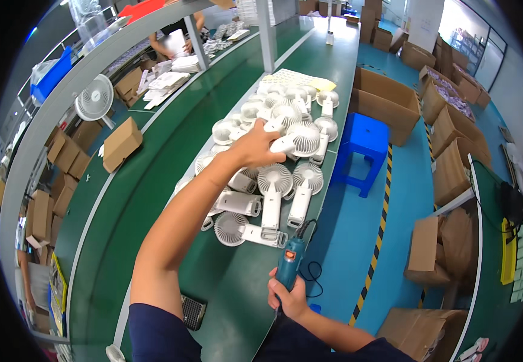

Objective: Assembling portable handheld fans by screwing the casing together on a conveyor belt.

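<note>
A pile of white handheld fans (274, 178) lies on the green workbench (225, 274), with round grilles and flat handles pointing various ways. My left hand (260, 146) reaches into the middle of this pile, its fingers closed around the handle of one handheld fan (283, 145). That fan's grille lies just right of my fingertips. Close to the bench's right edge, my right hand (290, 295) grips a teal electric screwdriver (290, 263) with an orange switch. Its tip points away from me, and a black cord hangs beside it.
Near my left elbow sits a black tray of small parts (193, 312). Behind the pile lie white sheets (297, 78). A blue stool (362, 148) and cardboard boxes (388, 99) stand to the right. A metal post (265, 39) rises beyond. Across the bench, another person's arm (198, 21) shows.
</note>
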